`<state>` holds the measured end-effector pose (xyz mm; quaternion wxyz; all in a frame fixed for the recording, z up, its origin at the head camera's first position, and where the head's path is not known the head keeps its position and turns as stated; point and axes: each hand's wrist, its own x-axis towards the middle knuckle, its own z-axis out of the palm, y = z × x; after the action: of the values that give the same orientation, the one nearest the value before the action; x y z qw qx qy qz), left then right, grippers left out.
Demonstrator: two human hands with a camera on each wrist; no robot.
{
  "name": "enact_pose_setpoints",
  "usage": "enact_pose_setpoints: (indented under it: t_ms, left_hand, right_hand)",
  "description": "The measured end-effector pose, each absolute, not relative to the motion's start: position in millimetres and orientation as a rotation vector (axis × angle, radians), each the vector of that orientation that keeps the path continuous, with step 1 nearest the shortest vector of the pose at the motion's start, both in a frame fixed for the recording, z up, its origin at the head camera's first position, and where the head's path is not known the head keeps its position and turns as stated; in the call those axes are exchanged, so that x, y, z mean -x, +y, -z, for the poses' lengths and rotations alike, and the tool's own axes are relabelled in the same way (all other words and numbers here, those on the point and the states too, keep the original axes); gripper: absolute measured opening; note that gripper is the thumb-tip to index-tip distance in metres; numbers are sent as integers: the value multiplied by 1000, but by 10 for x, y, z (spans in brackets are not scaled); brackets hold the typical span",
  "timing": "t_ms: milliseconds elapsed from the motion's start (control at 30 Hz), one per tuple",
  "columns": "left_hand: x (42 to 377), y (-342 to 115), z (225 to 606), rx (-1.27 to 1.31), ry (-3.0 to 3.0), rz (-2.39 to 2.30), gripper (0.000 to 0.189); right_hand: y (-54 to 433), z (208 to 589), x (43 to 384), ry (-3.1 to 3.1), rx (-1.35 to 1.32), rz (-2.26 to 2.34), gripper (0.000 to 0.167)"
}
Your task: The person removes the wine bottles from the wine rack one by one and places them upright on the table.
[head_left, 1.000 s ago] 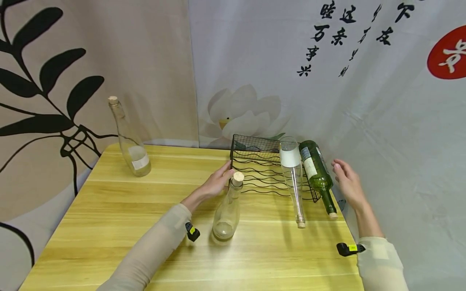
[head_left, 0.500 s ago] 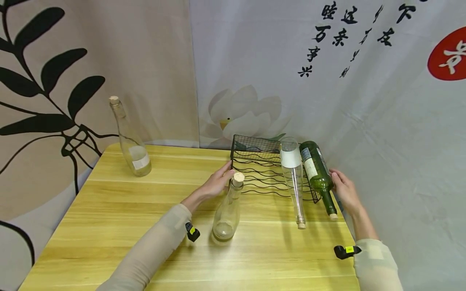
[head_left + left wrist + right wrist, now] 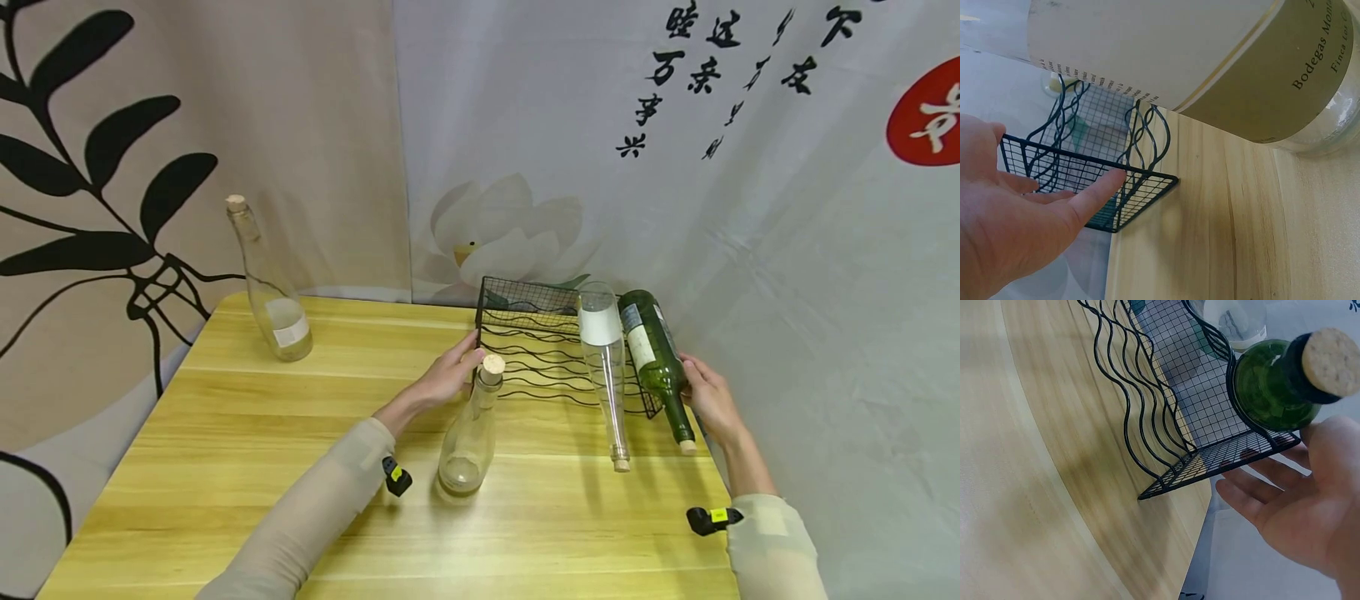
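A black wire wine rack (image 3: 528, 304) stands at the back of the wooden table. My left hand (image 3: 444, 379) rests against its left mesh side, fingers and thumb extended, as the left wrist view shows close up. On the right, my right hand (image 3: 714, 400) lies along the rack's other mesh side, fingers extended, thumb near the green bottle. That corked green wine bottle (image 3: 660, 371) lies on the top tier at the right end, neck forward. Beside it lies a clear bottle (image 3: 598, 327) with a white label. The thumb is partly hidden behind green glass in the right wrist view.
A corked clear bottle (image 3: 465, 458) stands upright just in front of the rack's left end, close to my left forearm. Another clear bottle (image 3: 288, 333) stands at the back left. A printed curtain (image 3: 495, 125) hangs behind the table (image 3: 360, 533), whose right edge runs beside my right arm.
My right hand has moved left, from beside the rack to its right side next to the green bottle. The left hand and the bottles have stayed in place.
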<state>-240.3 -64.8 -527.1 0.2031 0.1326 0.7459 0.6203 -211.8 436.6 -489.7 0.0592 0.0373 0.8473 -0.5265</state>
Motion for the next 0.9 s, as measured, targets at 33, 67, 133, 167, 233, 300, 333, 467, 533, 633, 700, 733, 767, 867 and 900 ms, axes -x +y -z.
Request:
enact_pose_setpoints:
  t_ms: [33,67,133,167,233,300,333,467,533,633,700,733,767,867,900]
  left_hand:
    - [2403,-647,5270,-370,2077,-1733,73]
    - [2401,-647,5268,-370,2075,-1734,74]
    - [2405,-645,5274,-370,2071,-1737,74]
    - [2408,-644,5277,-370,2072,-1738,74]
    - [2405,-643,5271,-371,2071,-1740,73]
    - [2403,-642,5269,-371,2076,-1738,73]
    - [2401,-641,5264,-370,2076,-1739,73]
    - [2400,-639,5262,-369,2077,-1740,73]
    - [2401,-636,5265,-369,2075,-1743,73]
    - [2402,-636,5274,-361,2079,-1744,73]
    - [2404,-636,5279,-354,2088,-1742,73]
    - [2406,-637,5282,-350,2087,-1746,73]
    - [2407,-637,5283,-346,2083,-1751,73]
    - [2413,-636,5291,-342,2068,-1775,72]
    - [2414,-638,5293,-338,2062,-1783,71]
  right_hand:
    - [4367,4899,2115,2558,-116,1597,69]
    - [4368,4900,2111,2553,-117,1594,69]
    - [4372,4902,2105,2541,-115,1597,71]
    - [4377,4905,2103,2537,-118,1602,71]
    - [4390,4913,2102,2527,-120,1614,73]
    - [4409,4923,2106,2509,-131,1637,73]
    - [4420,4929,2109,2497,-137,1647,73]
    - [4449,4940,2119,2410,-165,1736,72]
    - [4455,4933,2115,2359,-177,1780,72]
    - [4450,4907,2098,2286,-197,1835,75]
    - [4443,4886,2082,2259,-215,1848,76]
    - [4440,4876,2075,2252,-223,1847,77]
    - [4435,4866,2068,2252,-230,1843,77]
    - [4435,4850,2061,2247,-245,1834,79]
    - [4433,4847,2061,2248,-253,1835,79]
